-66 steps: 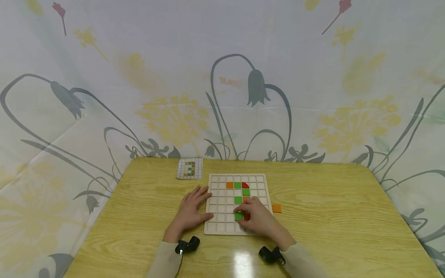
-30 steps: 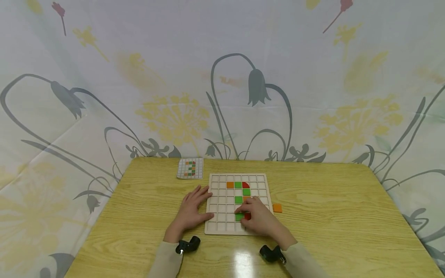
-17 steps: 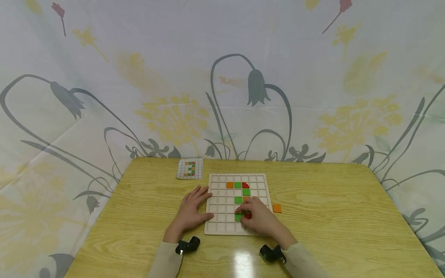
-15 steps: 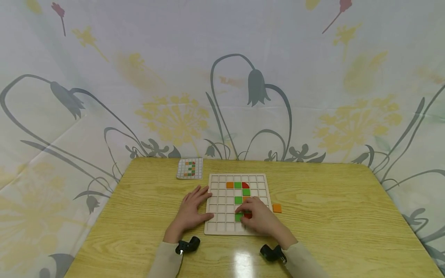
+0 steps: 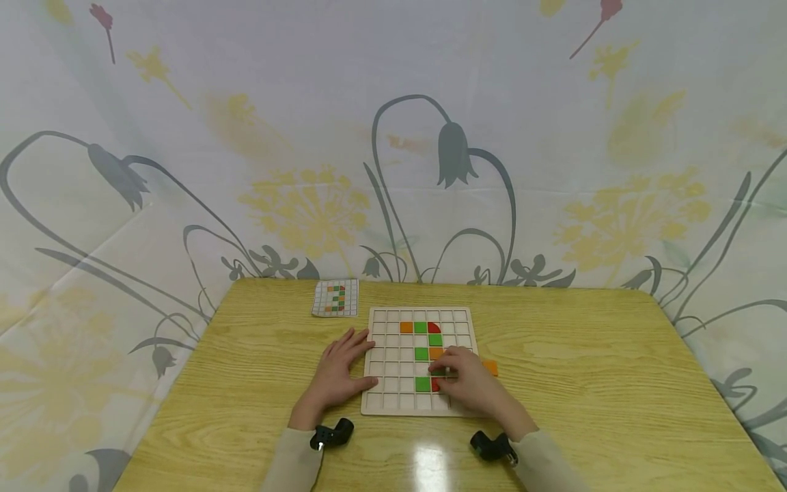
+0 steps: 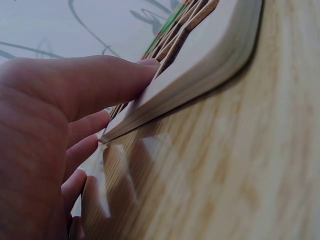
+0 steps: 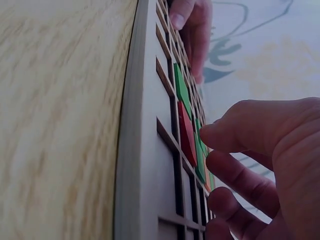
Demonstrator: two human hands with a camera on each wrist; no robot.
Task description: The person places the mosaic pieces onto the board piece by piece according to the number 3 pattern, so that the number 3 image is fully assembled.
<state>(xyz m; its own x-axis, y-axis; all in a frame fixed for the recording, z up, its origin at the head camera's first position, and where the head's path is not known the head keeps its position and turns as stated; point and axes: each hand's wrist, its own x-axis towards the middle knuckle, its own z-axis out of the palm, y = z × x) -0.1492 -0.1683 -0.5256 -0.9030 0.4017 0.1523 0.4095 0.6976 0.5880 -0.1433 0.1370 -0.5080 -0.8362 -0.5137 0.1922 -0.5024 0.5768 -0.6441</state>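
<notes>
A pale wooden grid board (image 5: pixel 391 403) lies on the table with green, orange and red tiles set in several of its cells. Across its left edge rests my left hand (image 5: pixel 337 372), fingers spread; in the left wrist view the thumb (image 6: pixel 115 75) lies on the rim. My right hand (image 5: pixel 470 383) hovers over the board's lower right, fingers loosely bent. The right wrist view shows its fingertips beside a red tile (image 7: pixel 186 134) and green tiles, with nothing seen between them. Left of that red tile sits a green tile (image 5: pixel 423 384). My right hand partly covers the tiles beneath it.
A loose orange tile (image 5: pixel 491 368) lies on the table right of the board, partly hidden by my right hand. Behind the board at the left is a printed card (image 5: pixel 335 298) with a coloured grid pattern. A flowered curtain (image 5: pixel 295 137) hangs beyond the table (image 5: pixel 565 348).
My right hand has shifted a little to the right, off the lower green tile, and now partly covers the loose orange tile. The left hand and the board have stayed put.
</notes>
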